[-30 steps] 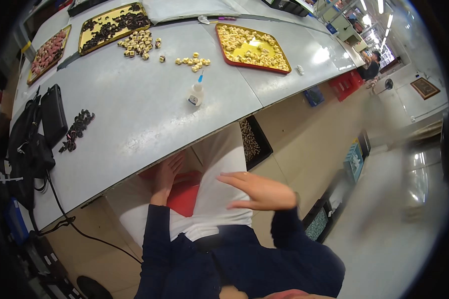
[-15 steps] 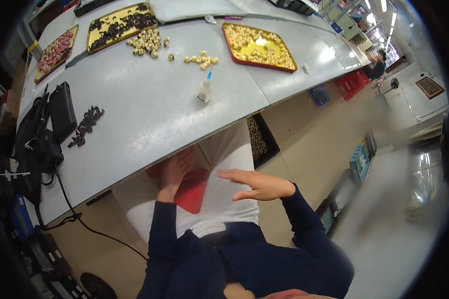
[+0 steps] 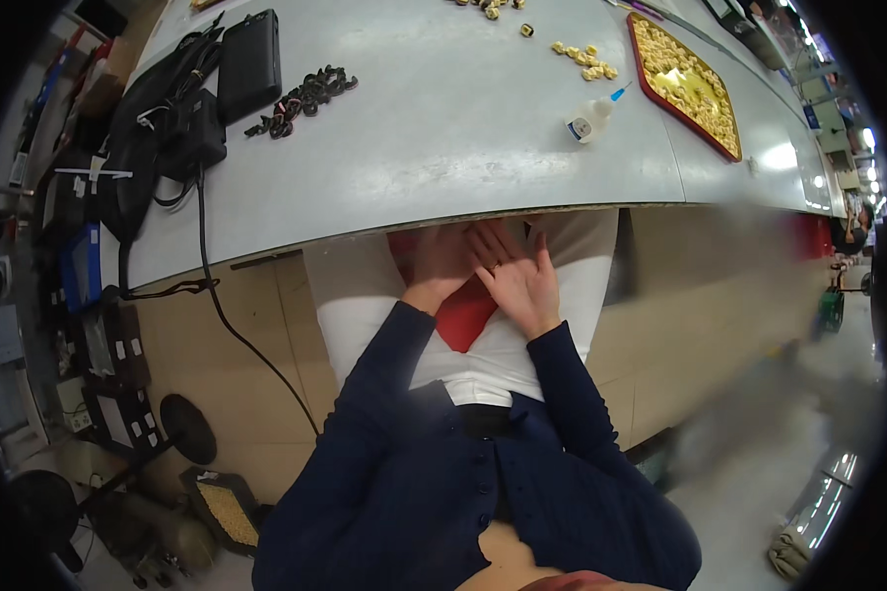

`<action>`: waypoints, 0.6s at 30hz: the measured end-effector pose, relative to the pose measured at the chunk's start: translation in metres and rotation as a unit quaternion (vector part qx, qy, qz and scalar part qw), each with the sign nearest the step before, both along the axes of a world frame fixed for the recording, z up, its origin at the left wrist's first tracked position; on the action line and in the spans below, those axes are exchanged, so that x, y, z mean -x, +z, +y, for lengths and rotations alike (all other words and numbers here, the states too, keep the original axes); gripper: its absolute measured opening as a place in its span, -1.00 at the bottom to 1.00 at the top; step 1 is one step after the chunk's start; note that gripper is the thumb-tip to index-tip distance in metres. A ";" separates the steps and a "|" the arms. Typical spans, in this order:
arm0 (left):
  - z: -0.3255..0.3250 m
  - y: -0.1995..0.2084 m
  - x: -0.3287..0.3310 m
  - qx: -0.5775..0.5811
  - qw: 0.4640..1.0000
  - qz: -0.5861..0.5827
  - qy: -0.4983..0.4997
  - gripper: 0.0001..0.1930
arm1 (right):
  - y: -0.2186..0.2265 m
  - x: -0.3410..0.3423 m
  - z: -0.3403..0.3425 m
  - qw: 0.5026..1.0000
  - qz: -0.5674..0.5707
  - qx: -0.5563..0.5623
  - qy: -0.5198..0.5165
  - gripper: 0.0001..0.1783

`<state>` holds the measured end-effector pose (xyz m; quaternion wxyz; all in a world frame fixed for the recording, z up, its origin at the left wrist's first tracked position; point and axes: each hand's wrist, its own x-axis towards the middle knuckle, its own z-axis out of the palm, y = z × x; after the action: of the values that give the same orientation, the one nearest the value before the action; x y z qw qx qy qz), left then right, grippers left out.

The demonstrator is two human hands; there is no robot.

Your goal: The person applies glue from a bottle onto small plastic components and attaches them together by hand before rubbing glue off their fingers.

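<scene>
Both my hands rest low over my lap, just below the table's near edge. My left hand (image 3: 440,264) lies over a red, flat piece that looks like cloth (image 3: 463,320), its fingers loosely stretched and partly hidden by the table edge and the other hand. My right hand (image 3: 522,286) is turned palm up with its fingers stretched out, their tips beside or over the left fingers. A ring shows on one finger. Nothing is visible in either hand. On the table ahead stands a small clear squeeze bottle (image 3: 589,120) with a blue needle tip.
A red-rimmed tray (image 3: 647,84) of small pale pieces lies far right. Loose pale pieces (image 3: 593,65) are near the bottle. Dark curled pieces (image 3: 306,98) lie left, beside a black rectangular device (image 3: 248,67) and black bag (image 3: 133,148). A black cable (image 3: 229,305) hangs off the edge.
My right hand has come down and left from the air to meet my left hand, turning palm up. The view has swung, so the table things sit higher and farther right.
</scene>
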<state>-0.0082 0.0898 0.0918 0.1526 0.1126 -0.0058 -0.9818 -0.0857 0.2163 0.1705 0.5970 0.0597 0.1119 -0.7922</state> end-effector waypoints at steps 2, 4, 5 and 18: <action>0.002 0.007 -0.002 -0.017 1.000 -0.002 0.009 -0.34 | -0.004 -0.004 -0.003 1.000 -0.004 0.000 0.005 -0.19; 0.002 0.014 -0.003 -0.033 0.999 -0.004 0.016 -0.33 | -0.005 -0.006 -0.003 1.000 -0.007 0.000 0.007 -0.20; 0.002 0.019 -0.003 -0.040 0.999 -0.019 0.012 -0.45 | -0.005 -0.006 -0.004 1.000 -0.013 0.006 0.009 -0.18; 0.001 0.017 -0.005 -0.069 0.998 -0.013 0.006 -0.46 | -0.009 -0.003 -0.003 1.000 0.005 0.012 0.016 -0.21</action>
<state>-0.0034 0.0906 0.1093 0.1502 0.1356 0.0605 -0.9774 -0.0822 0.2129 0.1615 0.6097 0.0470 0.1067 -0.7840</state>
